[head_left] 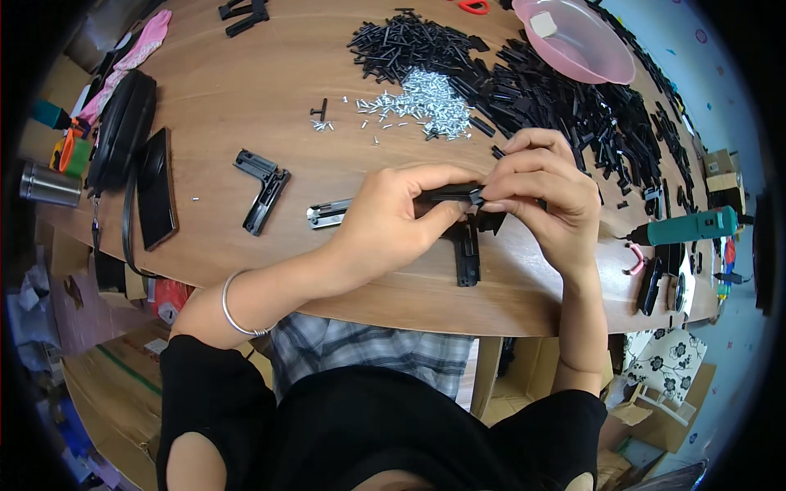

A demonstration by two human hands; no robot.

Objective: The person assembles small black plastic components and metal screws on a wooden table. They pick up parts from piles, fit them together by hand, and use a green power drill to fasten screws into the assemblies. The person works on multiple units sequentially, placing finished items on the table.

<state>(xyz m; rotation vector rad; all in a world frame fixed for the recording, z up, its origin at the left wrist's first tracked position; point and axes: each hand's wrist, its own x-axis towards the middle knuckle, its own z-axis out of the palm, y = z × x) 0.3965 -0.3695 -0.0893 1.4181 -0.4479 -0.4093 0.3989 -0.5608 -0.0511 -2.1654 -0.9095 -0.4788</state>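
Note:
My left hand is closed around a long black plastic part above the table's front half. At that part's right end, the fingertips of my right hand are pinched together. A small greyish piece shows there, but the fingers hide most of what they grip. Below the hands lies a black pistol-shaped shell piece, partly covered. A silver-and-black slide-like part sticks out beyond my left hand. Further left, an L-shaped black shell half rests with its hollow side up.
Behind the hands are heaps of silver screws, black pins and black plastic parts. A pink bowl stands far right. Rightward are a teal electric screwdriver and pink-handled pliers. A phone and black case lie left.

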